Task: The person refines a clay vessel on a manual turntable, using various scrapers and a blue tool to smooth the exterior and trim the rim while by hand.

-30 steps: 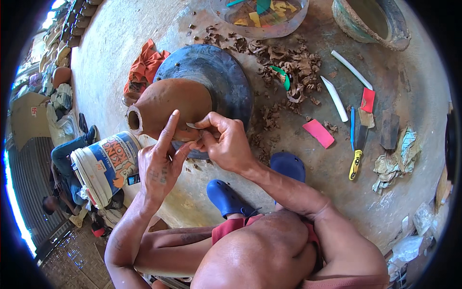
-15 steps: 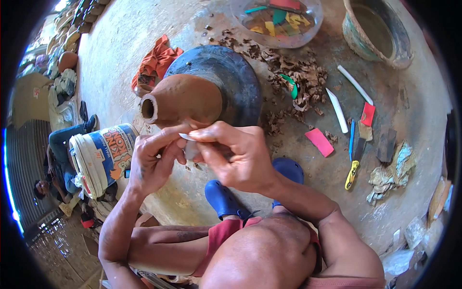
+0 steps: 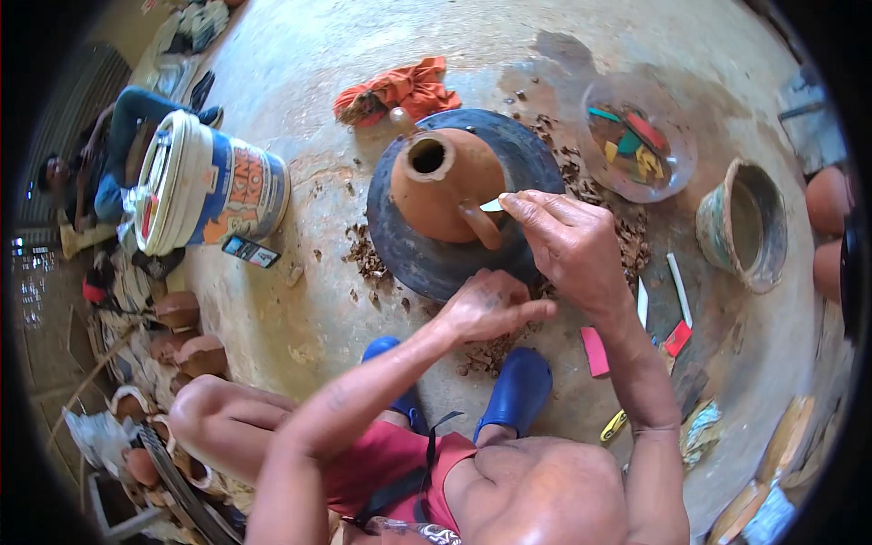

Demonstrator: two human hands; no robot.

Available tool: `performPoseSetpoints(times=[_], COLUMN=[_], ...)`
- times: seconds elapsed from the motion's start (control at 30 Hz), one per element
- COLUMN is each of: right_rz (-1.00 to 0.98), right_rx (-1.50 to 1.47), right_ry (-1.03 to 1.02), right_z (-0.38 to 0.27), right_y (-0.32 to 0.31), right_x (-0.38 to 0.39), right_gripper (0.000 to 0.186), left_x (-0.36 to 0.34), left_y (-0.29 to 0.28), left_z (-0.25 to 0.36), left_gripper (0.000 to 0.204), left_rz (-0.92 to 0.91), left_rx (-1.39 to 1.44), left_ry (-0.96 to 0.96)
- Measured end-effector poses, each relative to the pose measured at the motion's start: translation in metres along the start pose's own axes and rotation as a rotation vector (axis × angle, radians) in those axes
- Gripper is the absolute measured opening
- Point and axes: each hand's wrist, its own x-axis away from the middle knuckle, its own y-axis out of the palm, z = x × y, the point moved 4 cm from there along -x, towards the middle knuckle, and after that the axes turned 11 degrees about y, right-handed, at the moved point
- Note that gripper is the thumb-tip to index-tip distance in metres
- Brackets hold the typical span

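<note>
A brown clay jug (image 3: 450, 186) with a round mouth stands upright on a dark turntable (image 3: 400, 250). One looped clay handle (image 3: 481, 225) shows on its near right side; another clay piece sticks up on its far side. My right hand (image 3: 577, 241) pinches a small white pointed blade (image 3: 491, 205), its tip close to the handle; I cannot tell whether it touches. My left hand (image 3: 490, 304) is at the turntable's near rim, thumb stretched out and apart, nothing seen in it; its fingertips are partly hidden.
Clay shavings (image 3: 368, 254) litter the floor round the turntable. To the right are a clear bowl (image 3: 677, 186) of water and coloured pieces, a bucket (image 3: 718, 227) and several tools. A white bucket (image 3: 195, 182), a phone (image 3: 252, 252) and a seated person are left. An orange cloth (image 3: 413, 88) lies behind.
My hands have parted: the right has carried the blade to the jug's handle, the left has come to the turntable's rim. The jug, lying on its side before, now stands upright. My view has shifted.
</note>
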Motion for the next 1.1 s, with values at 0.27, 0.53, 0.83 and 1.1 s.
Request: performPoseSetpoints(times=[0.27,0.53,0.83,1.1], right_rz=[-0.298,-0.336,-0.112,-0.078], right_rx=[0.381,0.419,0.249,0.148], right_ry=[-0.401,-0.346,-0.183,-0.028], right_z=[-0.034,-0.050,-0.029,0.001], right_y=[0.015,0.007,0.020,0.055], right_x=[-0.032,-0.008,0.055,0.090], right_gripper=[0.029,0.030,0.044,0.034], left_x=[0.017,0.039,0.044,0.044], left_y=[0.036,0.023,0.015,0.028], left_z=[-0.020,0.008,0.007,-0.013], left_gripper=[0.052,0.067,0.099,0.090], left_rz=[0.639,0.697,0.614,0.607], left_rx=[1.547,2.021,2.119,1.886], left_ry=[0.161,0.321,0.347,0.197])
